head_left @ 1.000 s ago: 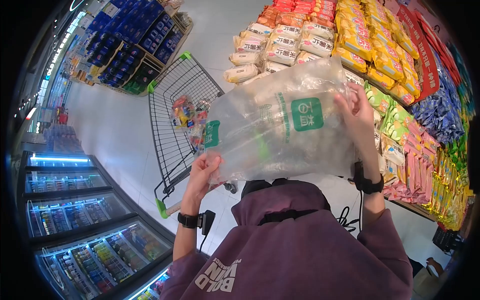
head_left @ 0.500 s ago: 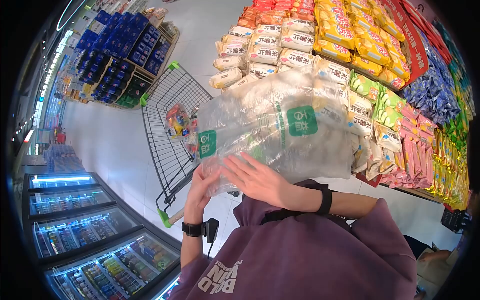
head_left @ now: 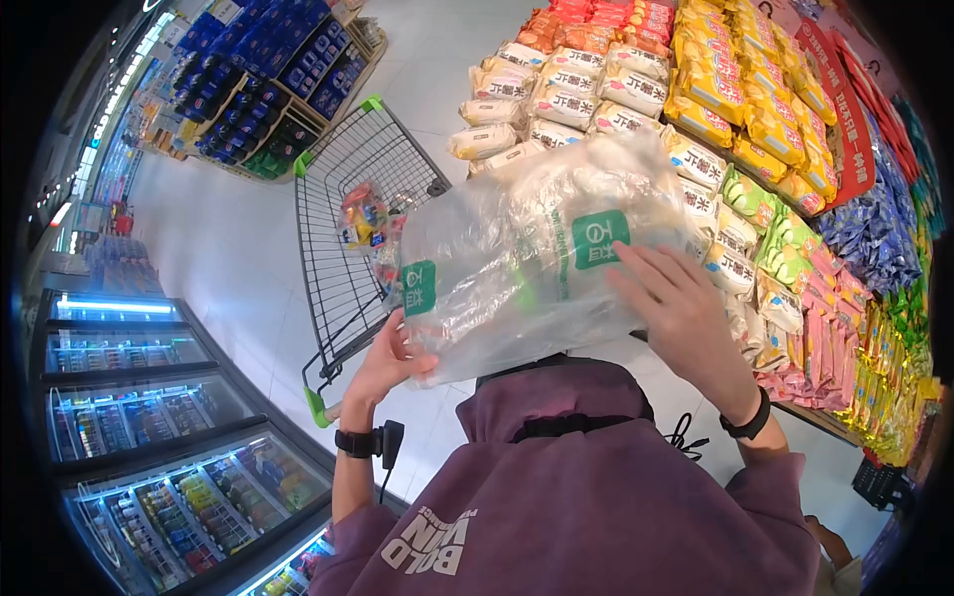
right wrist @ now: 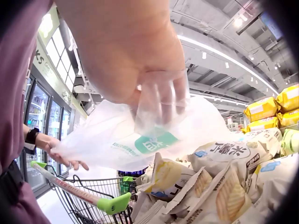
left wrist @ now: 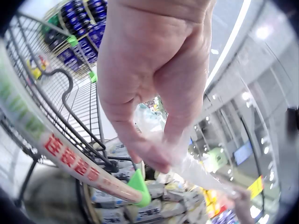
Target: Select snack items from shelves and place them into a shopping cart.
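Note:
A clear plastic bag (head_left: 477,248) with green printed squares is spread out in front of my body. My left hand (head_left: 383,363) pinches its near left corner between thumb and fingers. Seen from the left wrist, the left hand (left wrist: 149,112) has thumb and fingertips together on the thin film (left wrist: 191,170). My right hand (head_left: 686,313) rests on the bag's right part, fingers fairly straight over it. In the right wrist view, the right hand's fingers (right wrist: 166,100) show through the translucent film above a printed green square.
A shopping cart (head_left: 333,248) holding a colourful wrapped bundle (head_left: 363,217) stands at the left. Snack packs (head_left: 571,94) are stacked ahead and to the right, with yellow packs (head_left: 711,74) behind. Lit glass-door coolers (head_left: 149,417) line the left. Drink displays (head_left: 248,84) stand beyond the cart.
My right hand went from the bag's far right edge across to its left corner, beside my left hand, then back right onto its surface. My left hand kept its corner.

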`<state>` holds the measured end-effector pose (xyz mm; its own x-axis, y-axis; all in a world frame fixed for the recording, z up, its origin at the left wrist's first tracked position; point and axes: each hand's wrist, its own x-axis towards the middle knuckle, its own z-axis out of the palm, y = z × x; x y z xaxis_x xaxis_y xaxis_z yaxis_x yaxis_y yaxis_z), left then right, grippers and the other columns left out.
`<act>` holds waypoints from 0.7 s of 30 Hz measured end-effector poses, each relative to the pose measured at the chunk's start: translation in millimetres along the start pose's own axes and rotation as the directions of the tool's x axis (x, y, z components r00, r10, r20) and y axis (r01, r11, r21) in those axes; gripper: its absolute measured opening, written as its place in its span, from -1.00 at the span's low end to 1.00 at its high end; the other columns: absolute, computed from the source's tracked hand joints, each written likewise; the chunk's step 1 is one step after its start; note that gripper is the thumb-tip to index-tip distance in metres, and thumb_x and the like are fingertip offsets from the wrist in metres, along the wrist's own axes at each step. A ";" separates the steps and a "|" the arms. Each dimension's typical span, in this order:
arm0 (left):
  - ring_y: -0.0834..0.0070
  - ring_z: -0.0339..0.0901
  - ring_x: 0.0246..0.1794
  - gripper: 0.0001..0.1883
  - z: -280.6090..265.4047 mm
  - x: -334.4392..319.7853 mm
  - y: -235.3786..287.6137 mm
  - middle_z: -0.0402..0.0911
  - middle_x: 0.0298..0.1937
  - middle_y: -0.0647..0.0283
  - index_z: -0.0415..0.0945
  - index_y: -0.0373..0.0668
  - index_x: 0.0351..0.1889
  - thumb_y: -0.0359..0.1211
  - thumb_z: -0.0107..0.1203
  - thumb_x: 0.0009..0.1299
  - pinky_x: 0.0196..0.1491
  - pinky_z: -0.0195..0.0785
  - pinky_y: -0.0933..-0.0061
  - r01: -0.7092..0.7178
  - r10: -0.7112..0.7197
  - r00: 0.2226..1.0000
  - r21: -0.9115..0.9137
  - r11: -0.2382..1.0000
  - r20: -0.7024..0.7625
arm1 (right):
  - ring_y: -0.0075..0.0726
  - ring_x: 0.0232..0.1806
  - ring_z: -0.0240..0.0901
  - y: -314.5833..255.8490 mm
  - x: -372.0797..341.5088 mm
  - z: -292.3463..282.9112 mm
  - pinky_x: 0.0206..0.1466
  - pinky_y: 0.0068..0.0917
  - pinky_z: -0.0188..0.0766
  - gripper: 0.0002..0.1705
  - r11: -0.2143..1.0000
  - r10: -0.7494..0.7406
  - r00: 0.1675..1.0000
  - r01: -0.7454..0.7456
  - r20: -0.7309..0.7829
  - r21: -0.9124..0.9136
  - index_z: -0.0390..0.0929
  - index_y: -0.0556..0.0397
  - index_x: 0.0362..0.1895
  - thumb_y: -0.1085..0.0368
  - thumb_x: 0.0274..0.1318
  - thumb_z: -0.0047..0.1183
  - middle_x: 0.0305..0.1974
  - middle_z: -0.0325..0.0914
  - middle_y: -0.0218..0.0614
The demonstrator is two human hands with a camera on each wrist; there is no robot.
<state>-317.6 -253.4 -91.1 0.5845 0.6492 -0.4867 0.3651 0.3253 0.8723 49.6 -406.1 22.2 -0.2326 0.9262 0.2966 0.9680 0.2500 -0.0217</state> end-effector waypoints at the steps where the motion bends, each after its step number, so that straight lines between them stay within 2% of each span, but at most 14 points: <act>1: 0.48 0.58 -0.10 -0.04 2.8 3.7 -1.5 0.52 0.16 0.11 -0.01 -0.28 0.47 -0.45 0.41 0.18 -0.11 0.51 0.47 -0.027 0.030 0.999 0.131 0.991 -0.017 | -0.17 0.21 0.40 -2.3 1.4 0.1 0.35 -0.15 0.26 -0.62 0.999 -0.026 0.999 0.027 -0.031 0.045 0.58 0.08 -0.03 0.37 -0.02 0.04 0.19 0.48 -0.24; 4: 0.30 0.46 0.21 0.09 -4.9 23.0 7.2 0.41 0.28 0.01 -0.16 -0.28 0.51 -0.35 0.44 0.16 0.14 0.41 0.29 -0.225 0.311 0.944 0.466 0.855 -0.115 | -0.23 0.25 0.38 -15.5 15.7 -2.3 0.38 -0.07 0.21 -0.73 0.971 -0.131 0.981 0.156 -0.146 0.181 0.60 0.04 -0.16 0.35 -0.04 0.09 0.16 0.51 -0.31; 5: 0.19 0.37 0.33 0.06 -10.4 29.7 17.6 0.35 0.34 -0.03 -0.09 -0.25 0.51 -0.25 0.44 0.17 0.25 0.32 0.21 -0.260 0.381 0.913 0.512 0.819 -0.147 | -0.26 0.26 0.37 -21.1 23.7 -4.3 0.39 -0.05 0.20 -0.77 0.951 -0.173 0.966 0.214 -0.190 0.224 0.61 0.02 -0.21 0.34 -0.05 0.12 0.15 0.52 -0.33; 8: 0.18 0.27 0.41 0.04 -9.4 42.1 71.8 0.31 0.39 -0.04 -0.04 -0.21 0.51 -0.14 0.42 0.19 0.37 0.17 0.14 -0.394 0.518 0.846 0.507 0.767 -0.126 | -0.26 0.32 0.31 -34.7 51.2 -15.6 0.42 -0.04 0.15 -0.88 0.914 -0.179 0.937 0.271 -0.300 0.303 0.58 -0.01 -0.41 0.31 -0.12 0.20 0.18 0.53 -0.36; 11: 0.19 0.21 0.45 0.00 4.5 65.1 98.1 0.27 0.42 -0.03 0.00 -0.18 0.51 -0.05 0.37 0.23 0.44 0.05 0.15 -0.593 0.625 0.780 0.284 0.753 -0.028 | -0.16 0.37 0.25 -29.8 66.0 -18.0 0.42 -0.04 0.14 -0.87 0.877 -0.118 0.903 0.290 -0.414 0.383 0.61 -0.05 -0.41 0.29 -0.15 0.25 0.26 0.47 -0.26; 13: 0.23 0.16 0.48 0.01 13.5 76.5 102.5 0.23 0.45 -0.03 -0.03 -0.19 0.52 -0.04 0.35 0.24 0.46 0.00 0.18 -0.544 0.546 0.837 0.124 0.830 0.022 | -0.05 0.39 0.22 -21.0 75.7 -21.4 0.42 -0.05 0.14 -0.85 0.845 -0.081 0.850 0.335 -0.521 0.416 0.67 -0.12 -0.39 0.28 -0.17 0.29 0.29 0.44 -0.16; 14: 0.25 0.13 0.49 0.01 14.7 81.7 102.7 0.21 0.46 -0.03 -0.04 -0.20 0.52 -0.04 0.35 0.25 0.47 -0.03 0.19 -0.513 0.510 0.858 0.045 0.857 0.059 | 0.00 0.41 0.20 -12.5 76.5 -20.5 0.43 -0.06 0.13 -0.80 0.820 -0.052 0.847 0.339 -0.528 0.462 0.66 -0.13 -0.29 0.29 -0.11 0.28 0.31 0.39 -0.10; 15: 0.33 0.28 0.38 -0.11 15.9 88.7 97.1 0.36 0.35 0.04 0.12 -0.24 0.45 -0.12 0.37 0.26 0.39 0.14 0.24 -0.496 0.496 0.868 -0.012 0.868 -0.003 | 0.05 0.42 0.17 -3.8 77.5 -19.6 0.44 -0.06 0.12 -0.75 0.791 -0.024 0.844 0.343 -0.535 0.506 0.65 -0.15 -0.19 0.29 -0.05 0.27 0.34 0.35 -0.04; 16: 0.38 0.35 0.30 -0.19 13.9 92.8 93.6 0.42 0.28 0.08 0.20 -0.25 0.39 -0.16 0.37 0.26 0.32 0.21 0.29 -0.448 0.449 0.893 -0.040 0.893 0.024 | 0.10 0.44 0.15 5.1 78.6 -18.6 0.44 -0.07 0.11 -0.69 0.760 0.004 0.841 0.349 -0.542 0.548 0.64 -0.16 -0.08 0.30 0.01 0.26 0.37 0.30 0.03; 17: 0.42 0.42 0.22 -0.27 12.3 95.6 90.6 0.49 0.20 0.13 0.29 -0.26 0.32 -0.21 0.37 0.26 0.26 0.28 0.34 -0.395 0.399 0.916 -0.066 0.916 0.054 | 0.09 0.45 0.14 7.5 76.7 -16.0 0.44 -0.06 0.12 -0.64 0.714 0.114 0.865 0.271 -0.489 0.645 0.59 -0.16 0.03 0.28 0.09 0.22 0.39 0.27 0.00; 18: 0.47 0.49 0.14 -0.35 14.8 95.4 95.0 0.55 0.13 0.17 0.37 -0.27 0.26 -0.25 0.38 0.26 0.19 0.35 0.39 -0.340 0.348 0.934 -0.091 0.936 0.085 | 0.07 0.45 0.13 8.9 74.4 -12.3 0.44 -0.04 0.12 -0.59 0.654 0.217 0.879 0.193 -0.425 0.732 0.55 -0.15 0.14 0.27 0.17 0.19 0.41 0.24 -0.02; 20: 0.56 0.53 -0.06 -0.50 26.6 87.9 102.9 0.60 -0.02 0.28 0.46 -0.24 0.12 -0.32 0.37 0.26 0.04 0.40 0.51 -0.345 0.352 0.936 -0.189 0.920 0.003 | -0.03 0.45 0.13 7.4 67.7 8.3 0.40 -0.11 0.19 -0.42 0.278 0.544 0.802 0.107 -0.248 0.955 0.31 -0.07 0.34 0.32 0.24 0.11 0.48 0.10 -0.12; 21: 0.61 0.56 -0.15 -0.58 30.7 84.9 104.2 0.62 -0.09 0.34 0.51 -0.23 0.05 -0.36 0.37 0.26 -0.04 0.42 0.57 -0.347 0.348 0.937 -0.236 0.908 -0.039 | -0.08 0.46 0.13 5.4 63.7 18.4 0.39 -0.15 0.22 -0.33 0.055 0.660 0.743 0.097 -0.109 0.994 0.20 -0.03 0.44 0.35 0.27 0.07 0.51 0.03 -0.17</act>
<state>-207.6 -185.5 -43.0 0.6467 0.7478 -0.1505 -0.0425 0.2324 0.9717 38.3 -340.6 23.3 0.4762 0.8227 0.3105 -0.0632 0.3842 -0.9211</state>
